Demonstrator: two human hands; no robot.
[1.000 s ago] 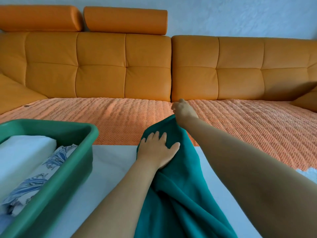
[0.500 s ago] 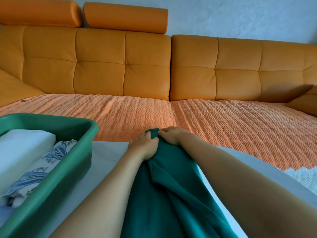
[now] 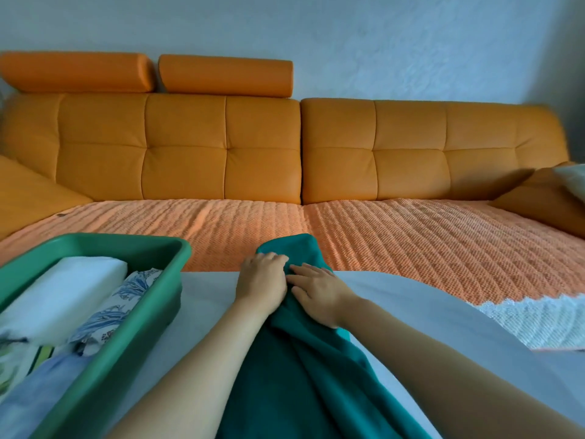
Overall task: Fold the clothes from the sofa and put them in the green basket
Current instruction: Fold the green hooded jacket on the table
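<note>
Beside basket [image 3: 120,240], left hand [image 3: 262,282] grips teal garment [image 3: 300,375], right hand [image 3: 319,294] presses

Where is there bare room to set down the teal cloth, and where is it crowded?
Free: white surface between the green basket and the teal cloth, and from the cloth's right side to the orange cover. Crowded: the centre, where left hand and right hand are on the cloth.

An orange sofa [image 3: 221,147] stands against a pale blue-grey wall [image 3: 380,42].
</note>
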